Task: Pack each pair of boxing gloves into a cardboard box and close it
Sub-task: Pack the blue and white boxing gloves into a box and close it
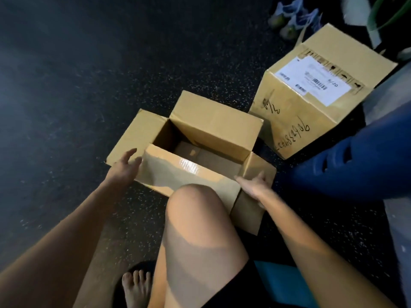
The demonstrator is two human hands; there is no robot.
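An open cardboard box [213, 127] sits on the dark floor in front of my knee, all flaps up or spread, with nothing visible inside. My left hand [125, 167] hovers with relaxed fingers beside the box's left flap and near flap edge. My right hand [253, 185] lies with straight fingers against the right flap at the box's near right corner. A dark blue boxing glove [355, 170] lies on the floor to the right of the box.
A second cardboard box [311, 112] with a white shipping label and handwriting stands closed at the back right. Blue and white shoes [295, 16] lie behind it. My bare knee [195, 210] and foot [135, 287] are in the foreground, on the speckled black floor [77, 85].
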